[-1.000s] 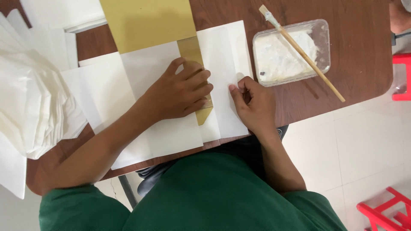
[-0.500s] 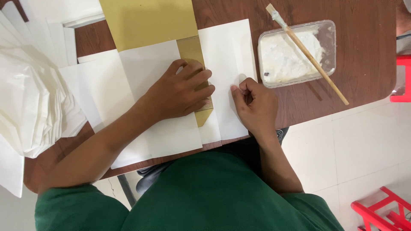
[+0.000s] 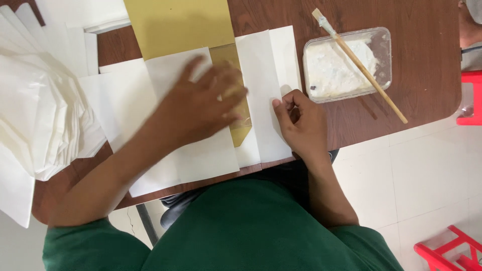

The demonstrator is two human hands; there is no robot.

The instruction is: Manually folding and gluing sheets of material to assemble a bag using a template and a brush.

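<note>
Far right on brown wooden table [image 3: 427,60]: clear rectangular plastic tub of white paste [image 3: 346,65], wooden-handled brush [image 3: 359,65] laid diagonally across its rim. Left: fanned stack of white paper sheets [image 3: 35,115]. Red plastic stool [image 3: 452,251] on white tiled floor [image 3: 401,180], near right.

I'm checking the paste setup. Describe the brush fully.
The brush is a long, thin stick of pale wood, with a small whitish tip at its upper left end. It lies slantwise across the clear plastic tub of white paste, resting on the rim, its tip past the tub's top left corner and its plain end out over the brown table at lower right. No hand touches it; the right hand is nearest, pressing white paper.
</note>
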